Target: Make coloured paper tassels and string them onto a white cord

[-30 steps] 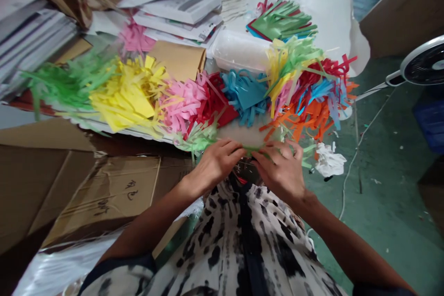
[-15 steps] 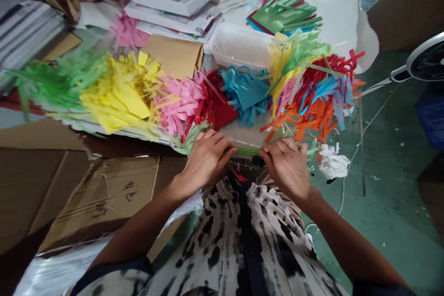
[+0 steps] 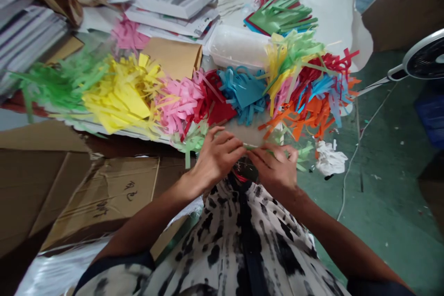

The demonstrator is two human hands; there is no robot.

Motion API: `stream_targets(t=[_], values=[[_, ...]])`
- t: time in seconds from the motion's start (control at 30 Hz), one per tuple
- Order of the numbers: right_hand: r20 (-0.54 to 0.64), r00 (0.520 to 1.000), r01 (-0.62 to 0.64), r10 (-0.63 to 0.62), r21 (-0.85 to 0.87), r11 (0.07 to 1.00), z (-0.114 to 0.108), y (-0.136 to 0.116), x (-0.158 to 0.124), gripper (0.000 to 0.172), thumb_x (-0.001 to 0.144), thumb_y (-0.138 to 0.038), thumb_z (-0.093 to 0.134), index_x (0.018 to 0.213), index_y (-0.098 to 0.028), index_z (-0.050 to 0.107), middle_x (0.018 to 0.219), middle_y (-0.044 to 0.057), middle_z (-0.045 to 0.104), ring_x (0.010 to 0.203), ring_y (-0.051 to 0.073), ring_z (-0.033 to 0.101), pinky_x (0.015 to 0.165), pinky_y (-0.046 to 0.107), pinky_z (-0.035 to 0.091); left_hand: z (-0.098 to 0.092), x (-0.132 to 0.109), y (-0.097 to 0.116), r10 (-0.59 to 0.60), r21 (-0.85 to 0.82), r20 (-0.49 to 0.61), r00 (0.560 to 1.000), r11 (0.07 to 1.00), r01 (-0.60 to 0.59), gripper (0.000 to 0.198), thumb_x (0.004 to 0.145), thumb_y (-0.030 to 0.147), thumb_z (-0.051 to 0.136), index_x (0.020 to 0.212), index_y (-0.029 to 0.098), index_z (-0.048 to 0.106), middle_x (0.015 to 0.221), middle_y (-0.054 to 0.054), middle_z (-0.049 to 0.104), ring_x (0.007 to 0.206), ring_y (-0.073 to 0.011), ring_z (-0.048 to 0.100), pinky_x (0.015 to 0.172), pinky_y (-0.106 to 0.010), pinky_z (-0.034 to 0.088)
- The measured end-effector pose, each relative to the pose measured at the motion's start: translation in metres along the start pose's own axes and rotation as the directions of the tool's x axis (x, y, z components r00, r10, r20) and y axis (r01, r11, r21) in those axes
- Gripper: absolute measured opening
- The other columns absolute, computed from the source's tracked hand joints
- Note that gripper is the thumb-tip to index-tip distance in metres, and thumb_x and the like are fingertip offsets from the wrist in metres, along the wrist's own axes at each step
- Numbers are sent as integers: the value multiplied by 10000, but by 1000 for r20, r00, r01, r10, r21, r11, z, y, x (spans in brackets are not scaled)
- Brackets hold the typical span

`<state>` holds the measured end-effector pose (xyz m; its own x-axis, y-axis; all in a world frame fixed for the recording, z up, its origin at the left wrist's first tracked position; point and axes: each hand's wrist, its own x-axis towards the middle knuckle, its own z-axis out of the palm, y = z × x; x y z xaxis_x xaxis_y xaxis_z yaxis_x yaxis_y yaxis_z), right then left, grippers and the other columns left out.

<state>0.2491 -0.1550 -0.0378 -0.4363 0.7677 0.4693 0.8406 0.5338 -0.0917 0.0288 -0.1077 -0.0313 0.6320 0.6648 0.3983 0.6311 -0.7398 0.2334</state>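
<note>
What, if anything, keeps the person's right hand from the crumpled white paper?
Likely nothing, so probably yes: the crumpled white paper lies uncovered just beside the right hand, though that hand is pinching a green paper strip.

Table edge hemmed in; floor open to the right

Heaps of fringed coloured paper (image 3: 222, 97) crowd the edge ahead of the left hand (image 3: 217, 157) and right hand (image 3: 275, 169); a thin green paper strip (image 3: 255, 148) spans the narrow gap between them; flattened brown cardboard (image 3: 104, 194) blocks the left; beyond a crumpled white paper wad (image 3: 329, 159), bare green floor (image 3: 381, 185) lies open.
</note>
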Motion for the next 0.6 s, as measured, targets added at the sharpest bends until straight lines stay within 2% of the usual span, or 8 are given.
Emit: stream_targets(t=[0.1,0.2,0.3,0.37,0.43,0.5,0.6], values=[[-24,1000,-13,13,-7,1000,-1,6,-5,209,1032,-138,633,1179,-223,755,1116,27,816,1121,225,647,967,434,296,-2,-12,-3,24,27,7,1000,999,-24,195,1059,184,555,1118,292,707,1063,27,794,1042,-209,659,1170,-511,357],[-57,998,-1,-1,-33,999,-5,19,-9,217,1008,-124,649,1159,-241,752,1085,-1,816,1118,225,646,974,438,300,-21,-29,-16,-49,55,21,999,997,47,260,996,131,586,1139,297,726,1098,17,803,1083,-240,652,1175,-545,359],[-66,998,7,-9,-41,999,-8,25,-9,219,984,-124,647,1134,-251,744,1076,-13,814,1122,235,639,974,451,304,-41,-39,-23,-119,139,-29,992,983,122,249,938,114,623,1072,283,747,1071,19,802,1119,-274,627,1199,-605,315],[-42,999,-1,-1,-36,999,-11,23,-7,196,968,-135,640,1107,-234,738,1062,8,811,1133,255,635,975,468,303,-45,-38,-18,-115,187,-79,990,974,129,245,929,128,632,1099,268,741,1125,-6,788,1167,-297,608,1215,-636,284],[7,1000,-16,17,-38,999,-15,19,-3,174,957,-149,634,1080,-222,733,1051,28,806,1146,269,628,982,480,297,-38,-29,-9,-62,160,-98,993,984,77,270,952,156,631,1187,256,717,1192,-31,768,1192,-291,602,1191,-590,348],[53,998,-28,30,-44,999,-19,16,1,146,955,-165,636,1054,-217,731,1048,36,804,1154,276,621,991,487,285,-24,-18,1,2,88,-77,997,996,5,241,1002,180,607,1214,244,703,1175,-41,766,1131,-253,623,1074,-471,459],[89,996,-29,32,-42,999,-23,15,6,101,975,-183,648,1021,-206,735,1028,46,801,1158,282,612,997,492,269,0,-3,5,40,-7,29,999,999,-40,154,1058,202,560,1068,200,714,988,-48,752,915,-205,620,827,-356,488]])
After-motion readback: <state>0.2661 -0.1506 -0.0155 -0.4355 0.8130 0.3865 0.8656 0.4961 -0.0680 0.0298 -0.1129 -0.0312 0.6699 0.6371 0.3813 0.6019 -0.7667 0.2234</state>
